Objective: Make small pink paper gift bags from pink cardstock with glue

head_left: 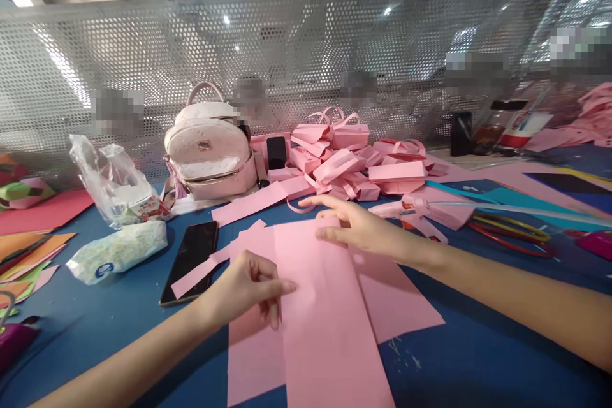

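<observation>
Blue table, pink paper — left hand pinching, right hand flat

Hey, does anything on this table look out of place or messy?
A pink paper strip lies askew across the black phone, partly covering its screen. Behind, folded pink paper bags sit in a loose, tumbled heap rather than stacked.

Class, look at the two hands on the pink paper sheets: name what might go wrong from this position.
1. The left hand pinches only the edge of the top pink paper sheet; it may slip over the sheets beneath and go askew.
2. A loose pink paper strip lies across the black smartphone; a sweep of the arm could push either one.
3. The right hand rests near the glue gun and might knock it.
</observation>
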`<action>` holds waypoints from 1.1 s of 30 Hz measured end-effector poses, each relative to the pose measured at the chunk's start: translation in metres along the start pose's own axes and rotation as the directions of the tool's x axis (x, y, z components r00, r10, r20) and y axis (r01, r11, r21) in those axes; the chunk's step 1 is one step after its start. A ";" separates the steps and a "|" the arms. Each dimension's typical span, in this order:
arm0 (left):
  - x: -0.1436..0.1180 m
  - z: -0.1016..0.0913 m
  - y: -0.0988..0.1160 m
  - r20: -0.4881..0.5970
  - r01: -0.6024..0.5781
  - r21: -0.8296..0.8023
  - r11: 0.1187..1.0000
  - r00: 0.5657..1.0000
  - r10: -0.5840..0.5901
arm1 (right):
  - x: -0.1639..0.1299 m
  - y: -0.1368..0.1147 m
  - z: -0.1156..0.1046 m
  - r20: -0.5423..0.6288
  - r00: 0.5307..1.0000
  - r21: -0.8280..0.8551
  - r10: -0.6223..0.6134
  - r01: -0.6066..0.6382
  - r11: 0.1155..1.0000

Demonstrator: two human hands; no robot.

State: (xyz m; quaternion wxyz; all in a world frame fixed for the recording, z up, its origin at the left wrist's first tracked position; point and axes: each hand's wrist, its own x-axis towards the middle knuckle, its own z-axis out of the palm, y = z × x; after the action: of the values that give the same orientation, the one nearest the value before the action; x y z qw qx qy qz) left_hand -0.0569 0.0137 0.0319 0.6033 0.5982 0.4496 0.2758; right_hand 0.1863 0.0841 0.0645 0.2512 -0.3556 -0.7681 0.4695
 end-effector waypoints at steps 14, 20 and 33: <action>-0.001 0.001 -0.002 -0.092 -0.065 0.159 0.985 0.993 0.080 | -0.004 -0.012 -0.003 -0.075 0.995 -0.073 -0.065 0.060 0.996; -0.004 -0.001 0.008 -0.094 -0.080 0.145 0.986 0.991 0.094 | -0.013 -0.022 -0.019 -0.433 0.892 -0.102 -0.130 0.094 0.990; 0.000 -0.035 0.014 -0.328 -0.248 0.347 0.904 0.871 0.365 | -0.071 -0.021 -0.075 -0.729 0.626 -0.289 -0.276 0.084 0.954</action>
State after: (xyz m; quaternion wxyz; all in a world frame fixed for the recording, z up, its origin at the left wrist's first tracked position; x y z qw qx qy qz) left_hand -0.0850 0.0321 0.0501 0.3550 0.6793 0.4934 0.4112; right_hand 0.2777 0.0630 0.1122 0.5545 -0.4667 -0.6707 0.1575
